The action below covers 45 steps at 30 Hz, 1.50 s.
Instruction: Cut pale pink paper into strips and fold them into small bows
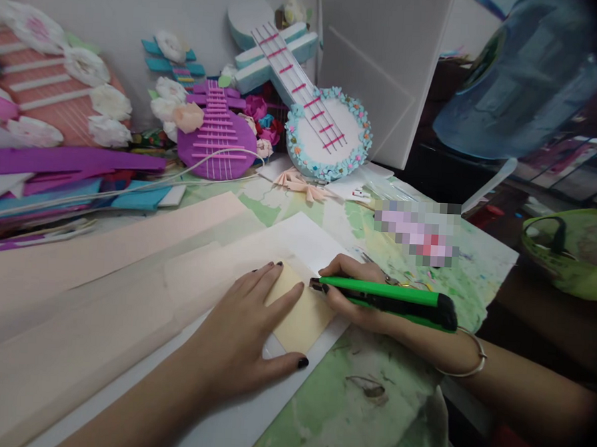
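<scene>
My left hand lies flat with its fingers spread, pressing on a pale yellow sheet. A white board lies under the yellow sheet, and long cream paper strips stretch from there toward the lower left. Wrapped in my right hand is a green utility knife. Its dark tip points left and rests at or just over the yellow sheet, close to my left index finger. Whether the blade touches the sheet I cannot tell.
Paper-flower craft instruments stand along the wall: a purple one and a blue-white one. Purple and blue strips and a white cable lie at left. A water bottle and a green basket are beyond the table's right edge.
</scene>
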Each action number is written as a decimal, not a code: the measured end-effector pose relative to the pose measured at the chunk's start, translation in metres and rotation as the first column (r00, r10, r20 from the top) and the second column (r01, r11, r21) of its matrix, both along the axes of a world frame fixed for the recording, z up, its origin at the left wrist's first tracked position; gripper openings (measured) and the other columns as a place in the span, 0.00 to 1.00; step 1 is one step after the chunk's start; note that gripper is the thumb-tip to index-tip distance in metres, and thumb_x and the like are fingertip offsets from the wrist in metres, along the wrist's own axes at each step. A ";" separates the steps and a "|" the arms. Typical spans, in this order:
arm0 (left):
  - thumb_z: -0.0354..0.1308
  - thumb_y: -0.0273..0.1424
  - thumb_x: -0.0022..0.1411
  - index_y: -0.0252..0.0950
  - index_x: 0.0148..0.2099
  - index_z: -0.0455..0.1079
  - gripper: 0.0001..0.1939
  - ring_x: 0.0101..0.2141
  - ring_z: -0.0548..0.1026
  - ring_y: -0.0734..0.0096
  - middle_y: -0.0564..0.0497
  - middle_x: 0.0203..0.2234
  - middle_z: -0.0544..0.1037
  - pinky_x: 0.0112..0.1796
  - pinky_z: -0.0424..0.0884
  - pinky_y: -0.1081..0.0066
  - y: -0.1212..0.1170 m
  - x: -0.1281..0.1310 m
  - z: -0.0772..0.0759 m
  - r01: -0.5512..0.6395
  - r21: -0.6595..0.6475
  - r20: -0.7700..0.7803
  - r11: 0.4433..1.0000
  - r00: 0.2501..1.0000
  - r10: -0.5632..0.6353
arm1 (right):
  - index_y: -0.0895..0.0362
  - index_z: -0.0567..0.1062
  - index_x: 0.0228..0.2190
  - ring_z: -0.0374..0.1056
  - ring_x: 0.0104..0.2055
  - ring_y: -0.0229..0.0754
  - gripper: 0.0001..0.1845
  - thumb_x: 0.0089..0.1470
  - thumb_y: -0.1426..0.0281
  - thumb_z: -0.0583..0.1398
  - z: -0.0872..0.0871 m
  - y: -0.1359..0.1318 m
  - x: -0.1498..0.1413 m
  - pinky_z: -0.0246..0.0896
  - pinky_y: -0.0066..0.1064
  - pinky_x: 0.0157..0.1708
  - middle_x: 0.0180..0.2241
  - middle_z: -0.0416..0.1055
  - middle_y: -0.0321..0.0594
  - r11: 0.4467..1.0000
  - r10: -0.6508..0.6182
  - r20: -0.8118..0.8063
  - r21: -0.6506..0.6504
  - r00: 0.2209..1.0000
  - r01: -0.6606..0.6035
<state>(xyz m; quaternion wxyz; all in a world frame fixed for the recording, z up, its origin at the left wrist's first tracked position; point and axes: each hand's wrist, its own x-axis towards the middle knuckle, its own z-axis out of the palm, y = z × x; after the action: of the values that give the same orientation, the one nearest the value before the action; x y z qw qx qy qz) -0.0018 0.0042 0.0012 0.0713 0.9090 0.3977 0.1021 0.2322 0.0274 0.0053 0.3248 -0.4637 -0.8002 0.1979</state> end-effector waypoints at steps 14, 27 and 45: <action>0.57 0.52 0.55 0.41 0.66 0.53 0.41 0.62 0.52 0.42 0.38 0.65 0.51 0.57 0.55 0.46 -0.001 -0.001 -0.001 -0.002 0.004 0.016 1.000 1.000 0.002 | 0.55 0.71 0.32 0.63 0.22 0.31 0.05 0.50 0.71 0.58 0.002 -0.001 0.001 0.53 0.23 0.24 0.23 0.71 0.31 1.000 0.027 0.002 0.002 1.000 -0.027; 0.58 0.51 0.55 0.42 0.65 0.54 0.40 0.62 0.52 0.42 0.38 0.64 0.52 0.57 0.55 0.46 0.000 -0.001 -0.001 -0.002 0.004 0.024 1.000 1.000 0.002 | 0.55 0.70 0.32 0.64 0.25 0.33 0.04 0.51 0.71 0.56 0.017 -0.007 -0.002 0.57 0.25 0.27 0.26 0.72 0.34 0.998 0.040 0.047 -0.055 0.998 -0.037; 0.57 0.52 0.55 0.42 0.65 0.55 0.40 0.62 0.53 0.42 0.39 0.64 0.53 0.56 0.55 0.46 0.000 -0.001 -0.001 0.004 0.015 0.040 1.000 0.999 -0.005 | 0.55 0.70 0.33 0.68 0.31 0.38 0.04 0.53 0.72 0.55 0.049 -0.021 -0.003 0.62 0.28 0.31 0.29 0.72 0.37 0.988 0.072 0.155 -0.149 0.985 -0.049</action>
<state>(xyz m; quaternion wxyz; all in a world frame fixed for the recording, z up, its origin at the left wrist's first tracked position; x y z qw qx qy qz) -0.0024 0.0045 0.0000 0.0725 0.9082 0.3935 0.1232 0.2292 0.0060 0.0544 0.2187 -0.4760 -0.8209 0.2274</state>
